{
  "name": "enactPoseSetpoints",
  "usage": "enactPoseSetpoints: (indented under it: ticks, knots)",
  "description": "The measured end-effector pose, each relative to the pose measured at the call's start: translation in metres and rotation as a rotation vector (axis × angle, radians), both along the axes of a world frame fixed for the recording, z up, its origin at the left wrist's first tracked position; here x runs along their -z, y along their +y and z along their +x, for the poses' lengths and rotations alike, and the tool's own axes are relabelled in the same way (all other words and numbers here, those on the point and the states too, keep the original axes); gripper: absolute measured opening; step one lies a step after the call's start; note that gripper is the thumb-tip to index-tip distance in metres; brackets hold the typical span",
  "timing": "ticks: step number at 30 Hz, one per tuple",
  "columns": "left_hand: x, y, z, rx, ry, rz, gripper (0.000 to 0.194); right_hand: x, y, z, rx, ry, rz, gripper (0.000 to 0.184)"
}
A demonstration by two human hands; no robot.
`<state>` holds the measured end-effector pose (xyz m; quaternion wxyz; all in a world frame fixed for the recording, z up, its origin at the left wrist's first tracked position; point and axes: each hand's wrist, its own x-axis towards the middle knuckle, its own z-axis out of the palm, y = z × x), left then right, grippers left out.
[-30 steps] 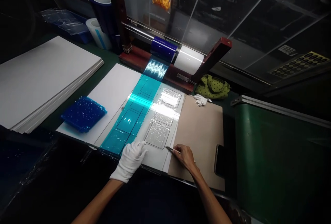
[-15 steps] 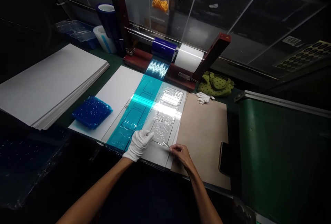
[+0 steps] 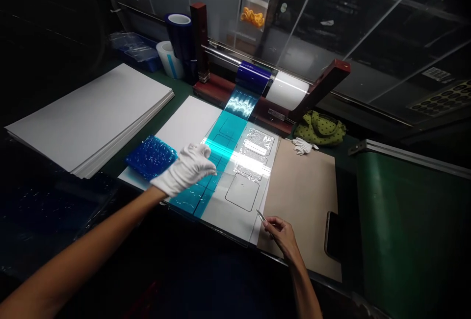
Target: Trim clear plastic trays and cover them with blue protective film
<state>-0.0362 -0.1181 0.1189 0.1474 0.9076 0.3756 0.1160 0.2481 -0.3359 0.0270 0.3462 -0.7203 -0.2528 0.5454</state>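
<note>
Left hand [image 3: 186,169], white-gloved, fingers loosely together and slightly curled, sits over the teal film strip [image 3: 221,152]; whether it has hold of anything I cannot tell; crumpled blue film [image 3: 150,157] lies just beside it on the white board [image 3: 187,122]. Right hand [image 3: 283,235], bare, fingers pinched closed on a craft knife [image 3: 262,217]; knife lies near the lower edge of the clear sheet [image 3: 231,223], with a rectangular outline [image 3: 242,191] marked on it; hand rests over the tan cardboard [image 3: 301,196], near the desk's front edge.

Film strip [image 3: 230,130] on board [image 3: 187,122], paper stack [image 3: 88,118] left, cardboard [image 3: 301,201] right
</note>
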Motion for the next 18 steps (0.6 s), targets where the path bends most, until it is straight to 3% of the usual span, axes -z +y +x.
enactPoseSetpoints:
  ticks: [3, 7, 12, 18]
  knots:
    - [-0.009, 0.043, -0.016, 0.056, 0.063, -0.067, 0.03, 0.002, 0.002, -0.014, -0.034, 0.009, -0.006, 0.038]
    - [0.007, 0.078, -0.02, 0.112, 0.155, -0.154, 0.032, 0.005, 0.002, -0.03, -0.045, 0.019, -0.021, 0.038]
    - [0.036, 0.096, -0.011, 0.152, 0.222, -0.223, 0.027, 0.002, -0.004, -0.041, -0.006, 0.006, -0.07, 0.041]
    - [0.051, 0.101, -0.002, 0.144, 0.252, -0.274, 0.022, 0.0, -0.006, -0.049, 0.05, 0.012, -0.115, 0.044]
